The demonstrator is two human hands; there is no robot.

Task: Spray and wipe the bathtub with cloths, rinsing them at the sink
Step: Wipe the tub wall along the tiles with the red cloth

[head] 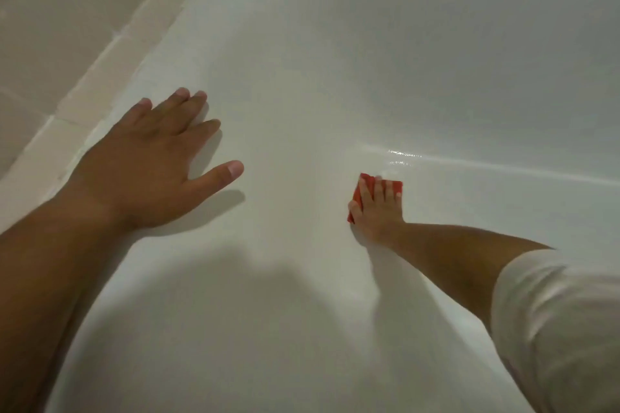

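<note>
The white bathtub (302,60) fills most of the view, its inner wall sloping down toward the floor at the right. My left hand (157,164) lies flat on the tub's wall near its rim, fingers straight and spread. Lower in the tub, my right hand (375,208) presses a folded red cloth (369,182) against the tub surface with straight fingers. The cloth shows only at its top and left edges; the rest is under my hand. A wet shine runs along the curve to the right of the cloth.
A beige tiled ledge (110,64) borders the tub's rim on the left, with the tiled wall (50,10) beyond it. My white sleeve (553,318) covers the lower right corner.
</note>
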